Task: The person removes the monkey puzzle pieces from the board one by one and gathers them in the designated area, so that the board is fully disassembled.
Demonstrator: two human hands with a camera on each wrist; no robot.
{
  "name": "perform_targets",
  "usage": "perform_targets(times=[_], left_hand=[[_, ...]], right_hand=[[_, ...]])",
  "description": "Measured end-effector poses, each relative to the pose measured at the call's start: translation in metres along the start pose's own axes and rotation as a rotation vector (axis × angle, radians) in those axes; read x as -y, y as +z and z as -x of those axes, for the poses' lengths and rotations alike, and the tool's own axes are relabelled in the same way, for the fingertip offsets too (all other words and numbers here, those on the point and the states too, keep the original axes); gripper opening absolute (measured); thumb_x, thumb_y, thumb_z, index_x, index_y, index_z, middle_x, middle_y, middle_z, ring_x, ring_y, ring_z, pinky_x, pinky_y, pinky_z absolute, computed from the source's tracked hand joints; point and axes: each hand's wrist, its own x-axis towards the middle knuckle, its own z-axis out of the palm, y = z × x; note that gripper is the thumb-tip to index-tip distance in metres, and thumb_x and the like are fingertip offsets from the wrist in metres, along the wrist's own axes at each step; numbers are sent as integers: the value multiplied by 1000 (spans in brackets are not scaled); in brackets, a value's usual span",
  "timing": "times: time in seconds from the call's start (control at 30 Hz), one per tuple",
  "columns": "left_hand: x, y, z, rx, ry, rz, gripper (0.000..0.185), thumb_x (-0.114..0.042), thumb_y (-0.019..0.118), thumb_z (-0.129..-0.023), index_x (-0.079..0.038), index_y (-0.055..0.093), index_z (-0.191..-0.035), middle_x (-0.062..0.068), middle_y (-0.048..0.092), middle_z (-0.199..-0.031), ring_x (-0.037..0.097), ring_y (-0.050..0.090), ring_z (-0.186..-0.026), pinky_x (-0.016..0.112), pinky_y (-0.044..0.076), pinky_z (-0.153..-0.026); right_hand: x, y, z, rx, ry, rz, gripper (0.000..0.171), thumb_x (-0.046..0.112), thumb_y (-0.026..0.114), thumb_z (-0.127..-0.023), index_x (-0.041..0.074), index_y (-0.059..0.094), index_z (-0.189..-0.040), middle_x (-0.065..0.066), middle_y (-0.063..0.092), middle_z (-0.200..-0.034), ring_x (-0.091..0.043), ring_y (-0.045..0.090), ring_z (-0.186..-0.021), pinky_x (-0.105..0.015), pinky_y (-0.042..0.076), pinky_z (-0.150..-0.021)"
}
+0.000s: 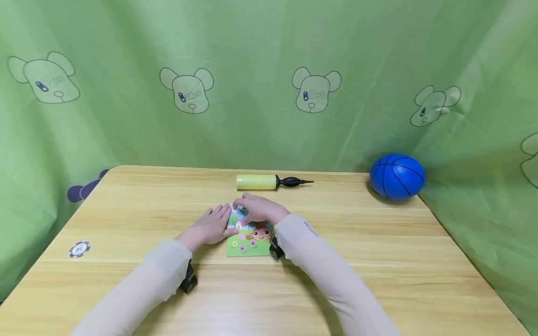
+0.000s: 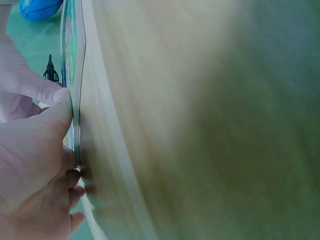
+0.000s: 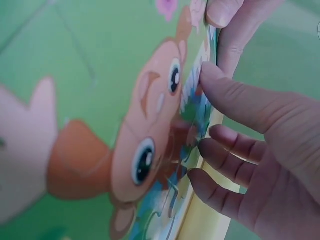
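A jigsaw puzzle (image 1: 245, 247) with a cartoon monkey and flowers on green lies on the table. The left hand (image 1: 212, 225) rests at its left edge, fingers extended and thumb reaching over the board. Over the puzzle's upper part is the right hand (image 1: 258, 208), its thumb and fingers bent down onto the picture. In the right wrist view, the right hand's fingertips (image 3: 197, 175) sit apart from its thumb at the puzzle surface, and cut lines between pieces (image 3: 172, 197) show beside them. In the left wrist view, the left hand (image 2: 35, 165) lies along the puzzle's edge (image 2: 76, 60).
A yellow hand pump (image 1: 257, 182) with a black nozzle lies behind the puzzle. At the back right corner sits a blue ball (image 1: 397, 177) with black lines. A round chip (image 1: 79, 249) lies at the left on the wooden table (image 1: 378, 261). Green curtains (image 1: 252, 130) surround the table.
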Motion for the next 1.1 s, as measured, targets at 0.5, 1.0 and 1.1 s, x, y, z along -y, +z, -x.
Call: perform_targets(times=[0.5, 1.0, 1.1], left_hand=[[-1, -2, 0, 6, -2, 8, 78, -51, 36, -95, 6, 15, -144, 20, 10, -150, 35, 10, -136, 49, 9, -109], [-2, -3, 1, 7, -7, -9, 78, -50, 36, -95, 7, 15, -143, 21, 11, -150, 35, 10, -136, 48, 10, -109], [-2, -3, 2, 2, -4, -7, 77, -50, 36, -95, 7, 16, -143, 22, 12, -150, 35, 10, -136, 48, 10, -109]], right_hand=[[-11, 4, 3, -81, -18, -143, 41, 19, 70, -83, 15, 50, -118, -7, 50, -106, -19, 52, -94, -32, 46, -84], [-25, 3, 14, -248, -54, -460, 9, 10, 53, -94, 5, 60, -93, -2, 56, -81, -15, 49, -69, -26, 44, -62], [-26, 2, 17, -244, -48, -513, 10, 12, 52, -95, 5, 60, -93, -4, 55, -79, -21, 51, -68, -26, 44, -58]])
